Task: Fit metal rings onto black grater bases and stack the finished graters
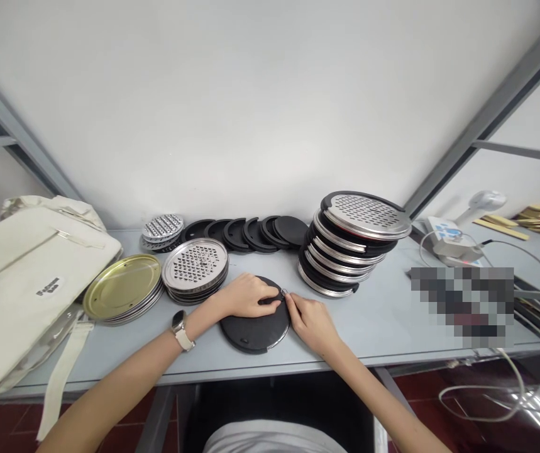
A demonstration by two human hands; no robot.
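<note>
A round black disc (251, 330) with a thin silver edge at its lower right lies near the table's front edge. My left hand (249, 296), with a watch on the wrist, rests over the disc's top, its thumb and forefinger closed near a small metal ring (284, 292). At the disc's right rim, my right hand (311, 319) has its fingers closed and their tips at that ring. Whatever lies between the fingertips is too small to make out. A stack of perforated metal discs (195, 264) stands just left of the black disc.
Gold discs (122, 286) and a cream bag (38, 277) are at the left. Small grater discs (163, 228) and overlapping black discs (236, 234) line the wall. A tall stack of black-rimmed metal discs (366, 217) stands right, beyond it a white device (451, 239) with cables.
</note>
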